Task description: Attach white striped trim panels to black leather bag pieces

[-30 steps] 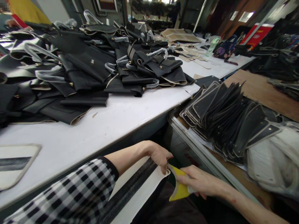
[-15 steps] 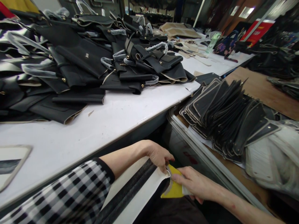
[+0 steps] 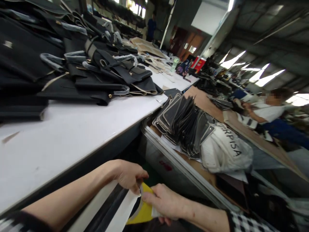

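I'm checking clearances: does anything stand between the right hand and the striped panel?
Only the yellow piece, which the right hand itself grips, sits between that hand and the striped panel held by the left hand.

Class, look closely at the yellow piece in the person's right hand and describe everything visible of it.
The yellow piece looks thin and plain, with a curved, pale-grey edge facing the striped panel and a pointed lower-left corner. Its material is unclear. The right hand grips it, thumb across its face; something white shows beside the grip. It sits slanted, low in the view, at the panel's end, close to the left hand.
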Tool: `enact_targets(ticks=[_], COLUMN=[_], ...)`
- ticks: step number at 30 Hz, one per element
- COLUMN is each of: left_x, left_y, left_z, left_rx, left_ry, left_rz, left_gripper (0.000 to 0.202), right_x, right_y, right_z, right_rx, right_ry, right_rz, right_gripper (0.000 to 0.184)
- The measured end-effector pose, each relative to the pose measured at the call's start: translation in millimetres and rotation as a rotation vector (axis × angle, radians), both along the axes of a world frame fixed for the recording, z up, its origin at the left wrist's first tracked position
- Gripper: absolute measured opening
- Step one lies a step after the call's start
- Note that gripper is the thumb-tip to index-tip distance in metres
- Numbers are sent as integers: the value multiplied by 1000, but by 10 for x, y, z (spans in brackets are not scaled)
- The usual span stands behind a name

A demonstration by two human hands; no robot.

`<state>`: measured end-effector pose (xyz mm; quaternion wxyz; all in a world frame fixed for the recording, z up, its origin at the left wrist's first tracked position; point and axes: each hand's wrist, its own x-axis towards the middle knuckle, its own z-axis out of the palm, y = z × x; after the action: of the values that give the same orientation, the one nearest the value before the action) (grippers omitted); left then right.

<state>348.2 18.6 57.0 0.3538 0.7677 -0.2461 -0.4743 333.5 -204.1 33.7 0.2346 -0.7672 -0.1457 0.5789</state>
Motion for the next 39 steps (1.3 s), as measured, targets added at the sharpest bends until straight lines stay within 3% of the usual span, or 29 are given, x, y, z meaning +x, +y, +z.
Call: enact_targets(ticks=[3,9,13,18,21,23,29,35,39], left_x=[27,34,47,55,46,29,-31,-5,21], left_y=[-6,12,99,136,81,23,-131,-114,-64], left_z=[-3,-33,-106,78,184,190,153,205,198], left_rx=[5,18,-25,61,102,166,344,383,373], left_ry=[-29,-23,27,-102,-120,-140,-127,-124,-68], left_rz=[5,24,15,-114,-69,-19,58,114,157], left_gripper=[74,70,69,58,38,37,31,38,38], right_x=[-31,-135,-210,-374,-531,-620,-794,-958,-1001], right_y=[28,187,316,420,483,531,625,608,524], right_z=[-29,52,-44,-214,-174,-93,78,-71,-159], right_rx=[-33,-7,41,68,-25,-43,-69,-39,57], right_ry=[-2,-228,-206,-148,18,137,291,319,389], right_rz=[-56,-100,-180,-372,-481,-523,-569,-599,-489], right_gripper=[52,44,38,43,54,61,75,81,83])
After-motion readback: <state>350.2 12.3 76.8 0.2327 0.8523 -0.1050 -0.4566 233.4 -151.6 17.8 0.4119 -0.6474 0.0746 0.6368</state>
